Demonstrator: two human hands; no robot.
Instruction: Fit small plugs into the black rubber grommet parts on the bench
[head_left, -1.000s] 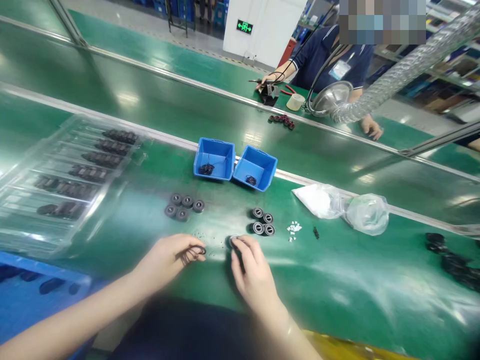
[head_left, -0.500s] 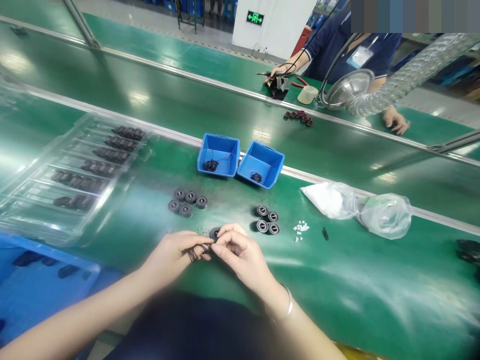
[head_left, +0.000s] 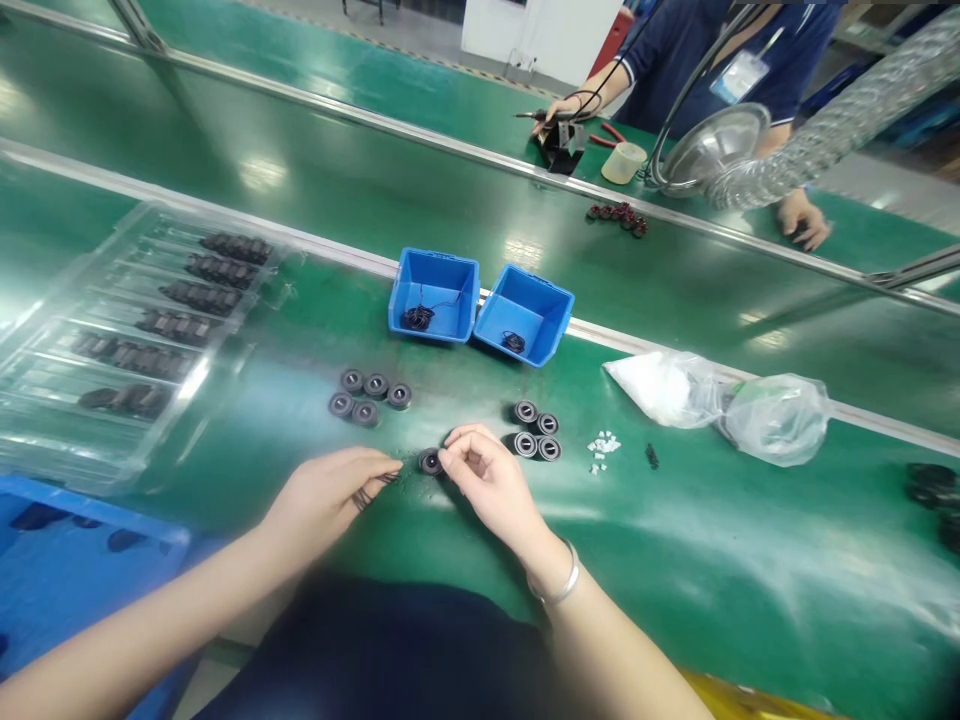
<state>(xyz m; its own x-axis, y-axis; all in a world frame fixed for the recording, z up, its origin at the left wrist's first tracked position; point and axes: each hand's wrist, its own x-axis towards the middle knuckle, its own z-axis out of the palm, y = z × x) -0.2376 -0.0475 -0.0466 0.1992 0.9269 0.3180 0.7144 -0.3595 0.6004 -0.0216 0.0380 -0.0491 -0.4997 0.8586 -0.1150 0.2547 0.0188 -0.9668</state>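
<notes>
My left hand (head_left: pixel 334 492) is closed around several thin black wires (head_left: pixel 369 494), which stick out between its fingers. To its right, a black round part (head_left: pixel 430 461) with a small bright mark in the middle rests on the green table. My right hand (head_left: pixel 491 482) has thumb and fingers pinched at the right edge of that part. Similar black round parts form one group (head_left: pixel 365 412) beyond my left hand and another group (head_left: pixel 526 411) beyond my right. Tiny scraps (head_left: pixel 409 482) lie between my hands.
Two blue bins (head_left: pixel 442 330) (head_left: pixel 551 345) hold black wire bundles. Small white pieces (head_left: pixel 602 445), a dark piece (head_left: pixel 652 456) and plastic bags (head_left: pixel 776 420) lie right. A clear tray (head_left: pixel 161 420) with dark parts stands left. Across a metal rail (head_left: pixel 360 118), a co-worker's hand (head_left: pixel 559 110) holds a tool.
My hands have moved apart. The left one has drawn back leftward with the wires, while the right one stays at the round part. The camera view has tilted slightly downward.
</notes>
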